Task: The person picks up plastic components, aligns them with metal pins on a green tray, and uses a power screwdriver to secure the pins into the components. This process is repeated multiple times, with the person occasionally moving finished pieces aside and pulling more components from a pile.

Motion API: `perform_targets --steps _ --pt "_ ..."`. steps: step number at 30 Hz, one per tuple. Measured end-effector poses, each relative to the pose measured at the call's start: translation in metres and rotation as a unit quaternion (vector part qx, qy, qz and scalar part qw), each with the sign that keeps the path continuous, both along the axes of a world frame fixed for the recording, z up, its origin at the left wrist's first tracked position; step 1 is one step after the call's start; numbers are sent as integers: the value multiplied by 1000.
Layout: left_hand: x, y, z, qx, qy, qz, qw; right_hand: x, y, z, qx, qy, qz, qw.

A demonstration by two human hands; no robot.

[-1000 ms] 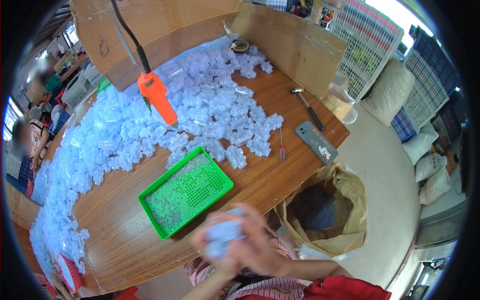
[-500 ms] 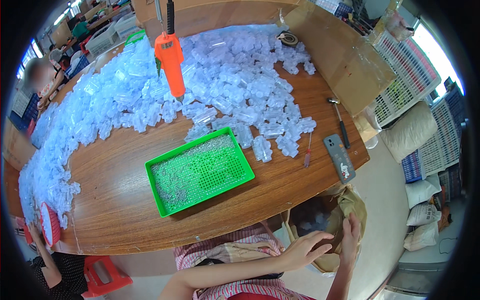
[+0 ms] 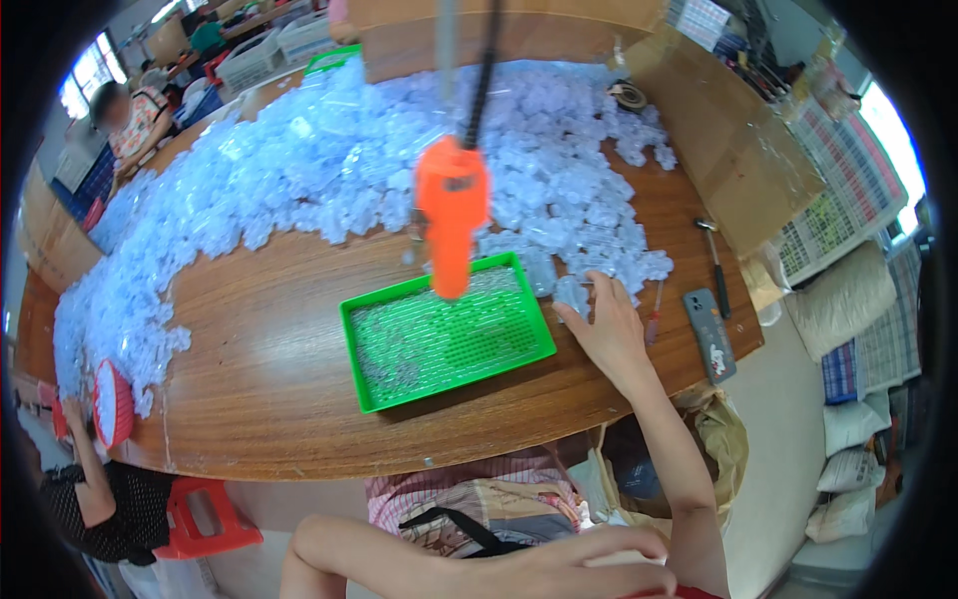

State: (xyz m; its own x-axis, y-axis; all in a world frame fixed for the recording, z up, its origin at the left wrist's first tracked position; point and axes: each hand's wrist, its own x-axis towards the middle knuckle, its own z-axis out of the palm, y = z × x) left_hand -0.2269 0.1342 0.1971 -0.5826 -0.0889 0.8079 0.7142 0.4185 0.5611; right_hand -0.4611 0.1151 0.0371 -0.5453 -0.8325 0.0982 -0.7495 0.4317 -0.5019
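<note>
My right hand (image 3: pixel 611 334) reaches over the table at the near edge of a large heap of clear plastic pieces (image 3: pixel 399 130). Its thumb and fingers are spread about one clear plastic piece (image 3: pixel 572 292); no closed grip shows. Low in the picture, in front of my body, is my left hand (image 3: pixel 579 561), its fingers apart and nothing seen in them. Just left of my right hand lies a green perforated tray (image 3: pixel 454 374) with many small metal parts in it. An orange electric screwdriver (image 3: pixel 454 220), blurred, hangs above the tray's far side.
A small screwdriver (image 3: pixel 654 324), a phone (image 3: pixel 709 334) and a hammer (image 3: pixel 715 265) lie to the right. Below the table edge stands an open bag (image 3: pixel 723 439). Cardboard (image 3: pixel 699 130) walls the far side. At left are a red basket (image 3: pixel 118 399) and another person's hand (image 3: pixel 75 414).
My right hand has gone from the bag up to the clear pieces. My left hand has drawn back toward my body. The view has shifted, and the hanging screwdriver appears farther right and lower.
</note>
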Motion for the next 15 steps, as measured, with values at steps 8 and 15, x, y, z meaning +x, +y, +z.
perform_targets --steps 8,15 --pt "31 -24 9 110 -132 50 984 -8 12 -18 -62 -240 -43 968" --pt "51 -45 -36 -67 -289 208 932 -3 65 25 -157 -689 -10 708"
